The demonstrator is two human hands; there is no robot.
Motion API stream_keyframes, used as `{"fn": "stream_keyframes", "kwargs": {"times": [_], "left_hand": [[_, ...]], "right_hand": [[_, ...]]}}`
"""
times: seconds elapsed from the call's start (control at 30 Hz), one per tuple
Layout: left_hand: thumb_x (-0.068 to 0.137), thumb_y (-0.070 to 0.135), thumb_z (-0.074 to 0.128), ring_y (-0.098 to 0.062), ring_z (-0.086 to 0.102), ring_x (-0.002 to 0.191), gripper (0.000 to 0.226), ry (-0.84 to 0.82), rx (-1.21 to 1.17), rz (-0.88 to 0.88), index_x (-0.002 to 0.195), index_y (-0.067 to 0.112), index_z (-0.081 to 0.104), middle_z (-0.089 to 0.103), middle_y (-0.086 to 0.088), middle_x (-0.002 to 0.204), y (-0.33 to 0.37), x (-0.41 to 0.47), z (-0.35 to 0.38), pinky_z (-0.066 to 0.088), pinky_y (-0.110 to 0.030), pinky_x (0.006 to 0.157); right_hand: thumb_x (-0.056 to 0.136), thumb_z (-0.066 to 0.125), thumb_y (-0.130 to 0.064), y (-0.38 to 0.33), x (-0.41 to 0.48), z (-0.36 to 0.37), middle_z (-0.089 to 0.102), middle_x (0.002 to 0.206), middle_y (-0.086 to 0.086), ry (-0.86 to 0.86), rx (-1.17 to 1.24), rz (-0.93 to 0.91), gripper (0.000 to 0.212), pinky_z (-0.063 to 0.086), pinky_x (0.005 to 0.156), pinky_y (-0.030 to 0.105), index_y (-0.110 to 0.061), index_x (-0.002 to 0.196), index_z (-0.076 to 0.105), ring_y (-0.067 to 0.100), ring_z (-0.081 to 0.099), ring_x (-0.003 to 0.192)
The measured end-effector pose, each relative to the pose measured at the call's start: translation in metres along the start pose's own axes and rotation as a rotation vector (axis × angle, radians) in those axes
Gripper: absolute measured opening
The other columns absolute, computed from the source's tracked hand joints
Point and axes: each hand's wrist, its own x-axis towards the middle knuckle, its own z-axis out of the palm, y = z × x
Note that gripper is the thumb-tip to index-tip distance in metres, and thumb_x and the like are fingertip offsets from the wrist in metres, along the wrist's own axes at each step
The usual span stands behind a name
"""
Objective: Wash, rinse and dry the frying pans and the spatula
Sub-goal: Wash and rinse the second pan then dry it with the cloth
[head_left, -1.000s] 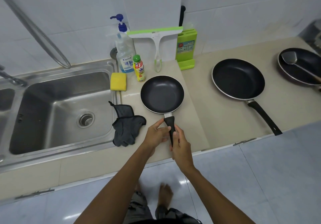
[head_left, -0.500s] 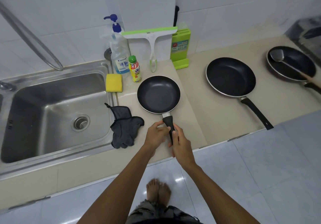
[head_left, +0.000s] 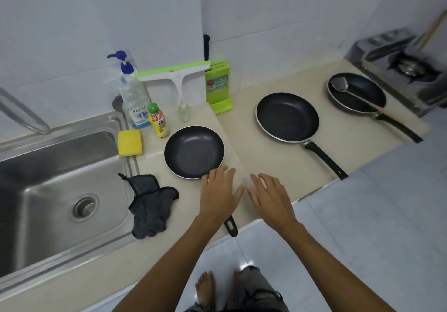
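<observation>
Left hand [head_left: 221,198] and right hand [head_left: 271,200] are spread, side by side, holding nothing. The small frying pan [head_left: 193,152] lies just ahead of the left hand, its handle passing beneath that palm, perhaps touching it. Best to grip the handle firmly and carry it level to the sink [head_left: 60,178], well off to the left. The counter [head_left: 278,164] is pale beige, with white wall tiles behind.

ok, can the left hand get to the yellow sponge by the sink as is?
Probably yes. The left hand is open and empty; the yellow rectangular sponge lies uncovered, with only the low small black frying pan between them.
</observation>
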Motion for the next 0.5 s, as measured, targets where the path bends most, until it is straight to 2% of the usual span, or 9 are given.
{"fn": "stream_keyframes", "kwargs": {"times": [0.1, 0.3, 0.4, 0.5], "left_hand": [[0.091, 0.062, 0.041, -0.027, 0.063, 0.112, 0.06, -0.044, 0.009, 0.076, 0.123, 0.018, 0.067, 0.067, -0.006, 0.124, 0.032, 0.027, 0.015, 0.05, -0.044, 0.091], [0.088, 0.064, 0.046, -0.028, 0.065, 0.107, 0.062, -0.161, 0.03, 0.18, 0.12, 0.017, 0.069, 0.068, -0.008, 0.12, 0.103, 0.083, 0.07, 0.049, -0.045, 0.089], [0.088, 0.064, 0.049, -0.029, 0.066, 0.104, 0.061, -0.21, 0.042, 0.161, 0.118, 0.016, 0.07, 0.069, -0.009, 0.117, 0.14, 0.119, 0.111, 0.049, -0.045, 0.086], [0.09, 0.064, 0.048, -0.031, 0.065, 0.105, 0.062, -0.301, -0.006, 0.064, 0.122, 0.015, 0.067, 0.067, -0.009, 0.12, 0.179, 0.149, 0.142, 0.048, -0.046, 0.088]], "right_hand": [[0.101, 0.054, -0.044, 0.049, 0.01, -0.011, 0.062, 0.134, 0.013, 0.038, -0.069, 0.036, 0.048, 0.057, 0.089, 0.042, -0.016, 0.14, 0.057, 0.03, 0.059, 0.118], [0.1, 0.058, -0.042, 0.156, 0.036, -0.027, 0.064, 0.13, 0.015, 0.036, -0.169, 0.116, 0.047, 0.058, 0.087, 0.043, -0.015, 0.138, 0.058, 0.032, 0.064, 0.112], [0.099, 0.058, -0.04, 0.217, 0.054, -0.024, 0.064, 0.128, 0.014, 0.013, -0.139, 0.131, 0.045, 0.057, 0.086, 0.044, -0.014, 0.135, 0.057, 0.033, 0.064, 0.108], [0.098, 0.06, -0.038, 0.273, 0.073, -0.01, 0.062, 0.127, 0.016, -0.065, -0.079, 0.17, 0.047, 0.058, 0.083, 0.047, -0.013, 0.137, 0.055, 0.036, 0.062, 0.106]]}}
